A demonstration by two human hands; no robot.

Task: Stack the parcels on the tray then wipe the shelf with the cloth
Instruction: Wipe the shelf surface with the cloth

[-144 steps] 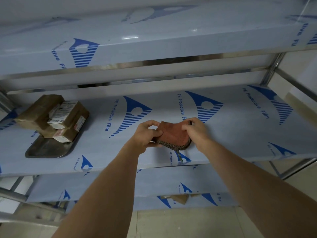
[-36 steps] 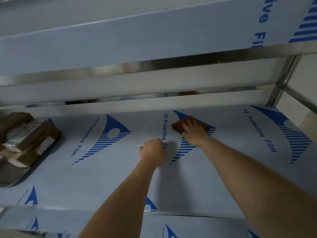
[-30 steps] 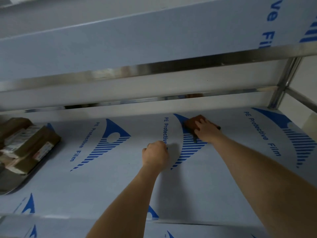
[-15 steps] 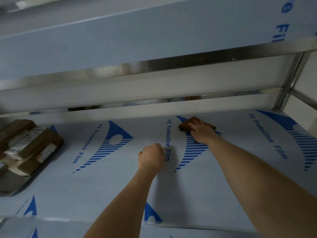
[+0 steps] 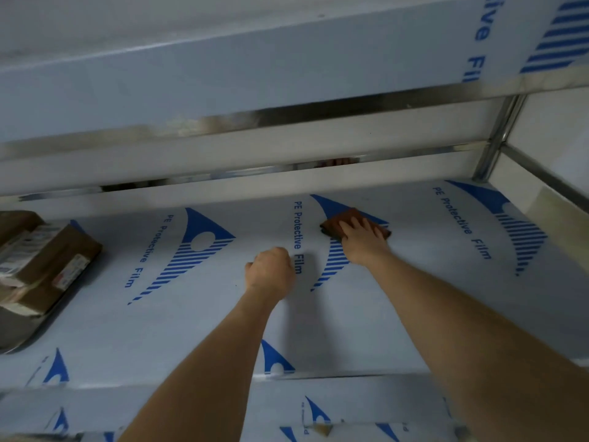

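Observation:
My right hand [image 5: 361, 239] lies flat on a reddish-brown cloth [image 5: 342, 218] and presses it onto the film-covered shelf [image 5: 430, 298], far back near the shelf's rear edge. My left hand [image 5: 271, 271] is a closed fist that rests on the shelf a little nearer and to the left, with nothing in it. Several brown taped parcels [image 5: 47, 260] are stacked on a metal tray [image 5: 16, 330] at the left edge of the same shelf.
The upper shelf [image 5: 255, 74] hangs low over the work area. A steel upright post [image 5: 495, 138] stands at the rear right corner, with a side rail running forward from it. A lower shelf [image 5: 334, 409] shows beneath my arms.
Earlier both hands held the cloth near the front edge. Now my right hand alone presses it at the back, sliding it slightly left and right. My left fist has stayed put.

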